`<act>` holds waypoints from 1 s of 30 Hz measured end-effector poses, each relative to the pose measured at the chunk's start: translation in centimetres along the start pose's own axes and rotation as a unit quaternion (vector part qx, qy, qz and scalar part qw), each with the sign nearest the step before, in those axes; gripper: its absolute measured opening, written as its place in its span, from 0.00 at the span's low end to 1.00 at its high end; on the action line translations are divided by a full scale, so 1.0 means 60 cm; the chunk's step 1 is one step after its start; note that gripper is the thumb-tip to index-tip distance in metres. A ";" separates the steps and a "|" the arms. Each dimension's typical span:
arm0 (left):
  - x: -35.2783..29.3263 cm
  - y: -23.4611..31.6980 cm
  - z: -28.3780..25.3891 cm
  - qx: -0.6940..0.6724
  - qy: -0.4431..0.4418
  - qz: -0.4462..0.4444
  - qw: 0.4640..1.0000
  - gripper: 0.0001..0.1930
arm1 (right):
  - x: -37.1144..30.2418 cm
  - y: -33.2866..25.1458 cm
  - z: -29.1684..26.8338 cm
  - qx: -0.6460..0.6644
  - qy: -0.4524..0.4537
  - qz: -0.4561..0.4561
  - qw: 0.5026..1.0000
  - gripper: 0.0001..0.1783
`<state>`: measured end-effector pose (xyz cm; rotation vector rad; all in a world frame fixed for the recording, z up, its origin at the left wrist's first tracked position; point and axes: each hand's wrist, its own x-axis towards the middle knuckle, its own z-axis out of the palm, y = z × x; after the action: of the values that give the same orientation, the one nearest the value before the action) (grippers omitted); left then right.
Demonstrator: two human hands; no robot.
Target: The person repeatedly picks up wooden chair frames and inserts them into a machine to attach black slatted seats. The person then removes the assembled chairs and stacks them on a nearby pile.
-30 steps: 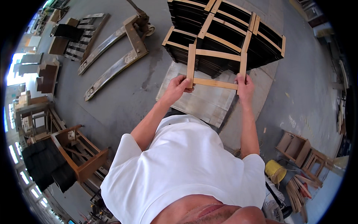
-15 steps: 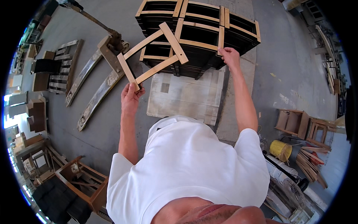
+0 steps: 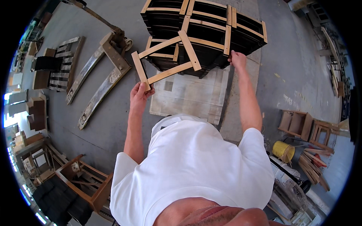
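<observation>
My left hand (image 3: pixel 140 95) is closed on the near corner of a rectangular wooden frame (image 3: pixel 170 72), made of pale slats. The frame is tilted in the air, its far side overlapping the stacks behind. Several stacks of similar wooden frames (image 3: pixel 206 43), pale on top with dark sides, stand in front of me. My right hand (image 3: pixel 237 60) is at the near right corner of the middle stack, just beside the end of its top slat. Its fingers are curled and pressed together; what they pinch is hidden.
A worn pale board or pallet (image 3: pixel 192 101) lies under the stacks. To the left stand a pallet jack (image 3: pixel 100 81) and a slatted pallet (image 3: pixel 62 71) with boxes. Wooden furniture (image 3: pixel 85 180) is at lower left. At right are a yellow bucket (image 3: pixel 283 150), wood offcuts (image 3: pixel 311 169) and a small cabinet (image 3: pixel 295 123).
My left hand has moved right with the wooden frame, whose far end has come lower and nearer. My right hand has shifted slightly right, off the top slat's end to beside it.
</observation>
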<state>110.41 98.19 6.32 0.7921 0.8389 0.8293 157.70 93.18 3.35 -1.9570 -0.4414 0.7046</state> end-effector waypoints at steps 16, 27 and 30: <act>0.061 0.021 0.092 0.030 -0.061 0.005 0.998 0.17 | 0.024 -0.030 0.007 -0.008 -0.035 -0.061 0.997 0.23; 0.272 0.062 0.238 0.189 -0.099 -0.015 0.977 0.21 | 0.031 -0.074 -0.010 -0.042 -0.063 -0.040 0.996 0.41; 0.330 0.050 0.259 0.242 -0.080 0.001 0.967 0.19 | 0.015 -0.103 -0.004 -0.146 -0.059 -0.093 0.983 0.40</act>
<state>131.07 112.47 9.58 1.2727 0.9074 0.5551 158.45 96.38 8.64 -2.1163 -0.8284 0.6658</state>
